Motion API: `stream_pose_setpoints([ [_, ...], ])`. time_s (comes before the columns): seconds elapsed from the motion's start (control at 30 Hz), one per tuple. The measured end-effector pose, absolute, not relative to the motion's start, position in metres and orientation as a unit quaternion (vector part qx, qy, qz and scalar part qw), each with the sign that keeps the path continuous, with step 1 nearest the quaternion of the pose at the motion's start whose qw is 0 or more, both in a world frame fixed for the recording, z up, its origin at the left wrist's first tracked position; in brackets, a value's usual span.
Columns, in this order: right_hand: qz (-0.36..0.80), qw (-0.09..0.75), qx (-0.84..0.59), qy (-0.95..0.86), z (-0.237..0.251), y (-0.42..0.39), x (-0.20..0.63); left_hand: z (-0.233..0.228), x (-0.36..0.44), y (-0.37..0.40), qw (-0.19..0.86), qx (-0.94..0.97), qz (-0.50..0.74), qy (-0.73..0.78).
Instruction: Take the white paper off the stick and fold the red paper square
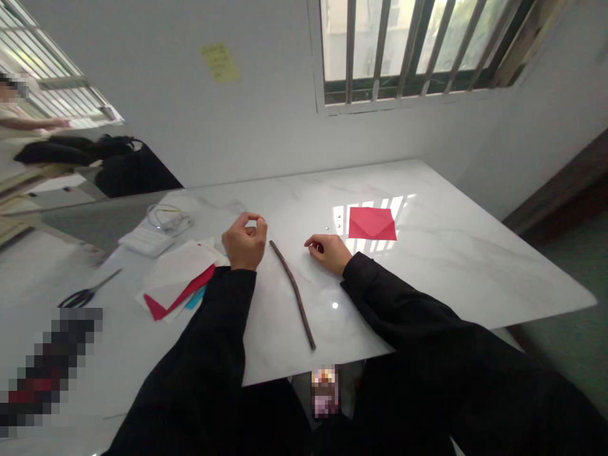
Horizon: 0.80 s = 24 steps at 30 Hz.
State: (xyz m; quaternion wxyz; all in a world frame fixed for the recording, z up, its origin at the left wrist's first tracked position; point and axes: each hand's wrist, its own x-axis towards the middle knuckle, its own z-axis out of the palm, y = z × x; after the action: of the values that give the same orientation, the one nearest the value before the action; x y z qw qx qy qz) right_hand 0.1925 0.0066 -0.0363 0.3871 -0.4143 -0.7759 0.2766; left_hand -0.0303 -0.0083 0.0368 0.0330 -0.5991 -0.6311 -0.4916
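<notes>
My left hand (pixel 246 242) is raised over the white tabletop, fingers curled and thumb against the index finger. My right hand (pixel 329 252) rests low over the table with its fingertips drawn together. Anything pinched in either hand is too small or hidden to make out. Between the two lies a thin brown stick (pixel 295 292), slightly bent and pointing toward me. Beyond my right hand, a red folded paper (pixel 372 224) lies flat, with a few tiny shiny beads (pixel 339 226) beside it.
Left of my left arm are sheets of white, red and blue paper (pixel 177 274), black-handled scissors (pixel 84 296) and a white box with a coiled cable (pixel 148 239). A barred window (pixel 408 50) and yellow note (pixel 220 63) are on the wall. Another person (pixel 23 120) is at far left.
</notes>
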Motion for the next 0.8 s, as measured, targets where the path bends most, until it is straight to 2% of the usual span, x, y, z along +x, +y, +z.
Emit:
stream_pose_setpoints([
  [0.17,0.228,0.381,-0.426,-0.789,-0.036,0.002,0.192,0.006,-0.026,-0.018,-0.034,-0.585,-0.494,-0.642],
  [0.37,0.176,0.361,-0.402,-0.823,-0.031,-0.004,0.193,-0.001,-0.033,-0.022,-0.058,-0.582,-0.515,-0.627],
  [0.47,0.104,0.383,-0.385,-0.833,-0.016,0.001,0.209,-0.001,-0.032,-0.022,-0.062,-0.577,-0.528,-0.620],
  [0.6,0.027,0.422,-0.455,-0.784,0.001,0.019,0.255,0.000,-0.031,-0.023,-0.068,-0.564,-0.544,-0.618],
  [0.7,0.014,0.383,-0.536,-0.752,-0.005,0.034,0.295,0.000,-0.031,-0.024,-0.080,-0.561,-0.545,-0.618],
  [0.8,0.046,0.302,-0.571,-0.762,-0.019,0.043,0.323,0.001,-0.032,-0.023,-0.086,-0.560,-0.546,-0.617],
])
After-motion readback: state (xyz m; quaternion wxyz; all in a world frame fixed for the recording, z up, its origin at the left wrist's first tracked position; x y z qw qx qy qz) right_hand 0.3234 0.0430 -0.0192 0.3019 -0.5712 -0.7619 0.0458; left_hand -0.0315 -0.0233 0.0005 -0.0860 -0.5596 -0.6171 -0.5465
